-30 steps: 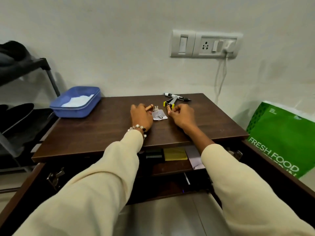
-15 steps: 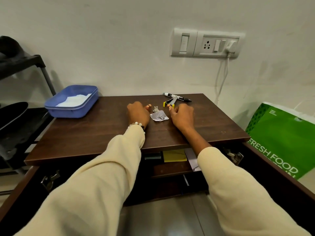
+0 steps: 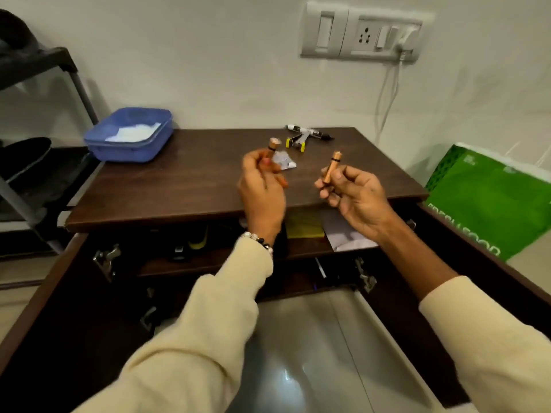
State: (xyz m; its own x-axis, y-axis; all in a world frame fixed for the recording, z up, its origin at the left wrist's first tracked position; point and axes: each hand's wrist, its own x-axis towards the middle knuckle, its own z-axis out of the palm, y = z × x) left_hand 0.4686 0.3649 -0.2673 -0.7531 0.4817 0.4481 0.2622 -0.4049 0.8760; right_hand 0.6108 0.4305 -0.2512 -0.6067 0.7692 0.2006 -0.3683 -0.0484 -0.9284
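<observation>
Cabinet top (image 3: 179, 189) carries tub (image 3: 131, 152) at 10 o'clock, markers (image 3: 310, 134) at 1 o'clock, packet (image 3: 284, 162) just before them; above its front half, left hand (image 3: 262, 192) holds one battery (image 3: 272, 146), right hand (image 3: 357, 198) another battery (image 3: 332, 168).

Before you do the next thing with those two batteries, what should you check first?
1. Left hand has a firm hold on the left battery: ok.
2. Right hand has a firm hold on the right battery: ok.
3. Both batteries are lifted off the table: ok.
4. Which end of each battery is plus: cannot tell.
5. There is bare table beside the silver wrapper to set them down: ok.
</observation>
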